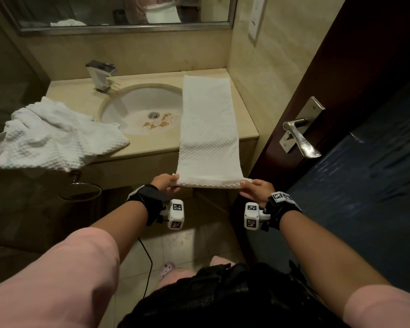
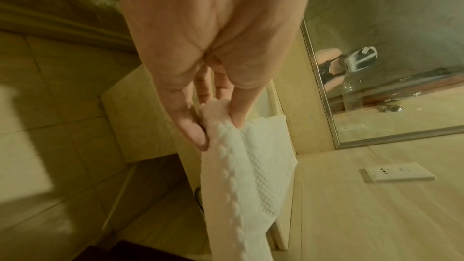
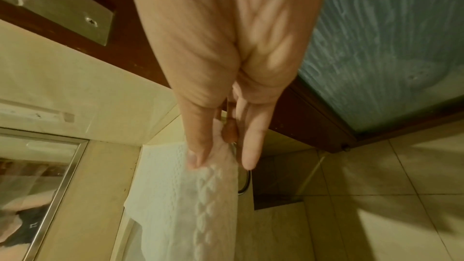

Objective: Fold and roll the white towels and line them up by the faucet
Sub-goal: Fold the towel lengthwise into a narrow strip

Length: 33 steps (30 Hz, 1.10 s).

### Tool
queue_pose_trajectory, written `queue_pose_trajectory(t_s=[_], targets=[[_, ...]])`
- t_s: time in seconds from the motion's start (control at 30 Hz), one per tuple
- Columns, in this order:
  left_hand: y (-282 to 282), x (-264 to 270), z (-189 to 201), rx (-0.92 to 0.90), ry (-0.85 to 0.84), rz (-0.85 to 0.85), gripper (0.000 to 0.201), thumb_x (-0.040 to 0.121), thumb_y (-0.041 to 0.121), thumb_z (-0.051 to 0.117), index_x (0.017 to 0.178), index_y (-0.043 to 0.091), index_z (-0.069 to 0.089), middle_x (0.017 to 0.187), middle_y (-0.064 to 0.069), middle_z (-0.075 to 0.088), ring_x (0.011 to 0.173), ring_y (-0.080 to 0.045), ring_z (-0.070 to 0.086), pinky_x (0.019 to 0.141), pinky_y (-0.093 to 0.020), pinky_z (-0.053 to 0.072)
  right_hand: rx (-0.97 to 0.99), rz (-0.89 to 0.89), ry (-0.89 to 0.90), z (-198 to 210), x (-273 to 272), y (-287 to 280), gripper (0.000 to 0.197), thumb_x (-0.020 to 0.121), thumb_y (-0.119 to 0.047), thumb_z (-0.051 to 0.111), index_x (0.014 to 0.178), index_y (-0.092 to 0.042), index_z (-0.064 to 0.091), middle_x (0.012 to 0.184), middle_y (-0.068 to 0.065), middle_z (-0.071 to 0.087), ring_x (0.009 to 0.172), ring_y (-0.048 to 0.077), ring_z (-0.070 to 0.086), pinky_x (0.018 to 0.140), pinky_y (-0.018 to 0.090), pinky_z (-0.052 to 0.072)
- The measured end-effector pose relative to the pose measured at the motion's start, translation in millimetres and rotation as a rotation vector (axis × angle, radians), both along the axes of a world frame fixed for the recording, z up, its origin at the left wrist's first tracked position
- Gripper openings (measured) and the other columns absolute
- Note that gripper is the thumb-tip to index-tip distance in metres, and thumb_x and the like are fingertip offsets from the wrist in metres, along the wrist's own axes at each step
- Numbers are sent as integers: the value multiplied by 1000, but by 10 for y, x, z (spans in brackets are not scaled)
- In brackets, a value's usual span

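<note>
Pinched at both near corners, the folded towel [image 1: 206, 129] is stretched between my two hands. My left hand [image 1: 167, 183] has its thumb and fingers [image 2: 193, 132] closed on the left corner, and my right hand [image 1: 256, 189] nips the right corner between thumb and forefinger, just below centre frame in the head view. In the right wrist view the thumb [image 3: 198, 146] presses on top of the hem while one finger hangs straight beside the cloth without touching it.

From there the towel runs up the frame as a long narrow strip. Its far end lies flat on the counter [image 1: 244, 110] to the right of the sink [image 1: 140, 107], reaching nearly to the back wall; its near end hangs past the counter's front edge into my grip.

At upper left of centre the faucet [image 1: 101, 75] stands behind the basin. A second towel [image 1: 55, 136] lies crumpled at the left of the frame, draped over the counter's left end and front edge. No rolled towel stands near the faucet.

At the right edge a dark door carries a metal handle [image 1: 298, 133]. Along the top runs a mirror [image 1: 118, 10].
</note>
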<state>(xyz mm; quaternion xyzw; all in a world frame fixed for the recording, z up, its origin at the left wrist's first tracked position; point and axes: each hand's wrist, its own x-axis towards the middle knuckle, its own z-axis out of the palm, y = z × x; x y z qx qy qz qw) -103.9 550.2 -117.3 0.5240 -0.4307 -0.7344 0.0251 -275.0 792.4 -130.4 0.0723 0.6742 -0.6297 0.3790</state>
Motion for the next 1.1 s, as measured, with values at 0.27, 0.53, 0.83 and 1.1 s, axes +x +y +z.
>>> queue_pose_trajectory(t_s=[0.27,0.53,0.83,1.1], targets=[[14,-106,-42,-184,-88,-63,8,91,5,54,83,7,54,77,-7,55,61,-15,53,53,-23,50,91,-53,-232,1,-22,-142,25,86,-8,68,105,7,61,95,16,66,88,24,67,58,27,59],[18,-154,-81,-247,-62,-33,27,86,-9,58,71,13,54,75,-5,58,71,-22,55,48,-29,49,334,168,-175,78,-119,-280,40,92,-22,60,125,1,55,98,8,62,83,21,60,82,35,54],[-191,-209,4,-303,-44,-445,41,87,-21,31,74,5,59,84,-5,62,86,-18,58,47,-20,53,606,462,199,254,-136,-420,36,92,-17,51,127,-9,54,125,10,59,115,28,56,86,25,49],[-329,-63,-48,-548,107,-818,22,75,7,78,90,18,65,90,8,61,84,-5,54,77,-14,41,594,463,128,257,-247,-481,10,93,-4,46,96,-8,55,79,3,51,82,21,52,55,21,46]])
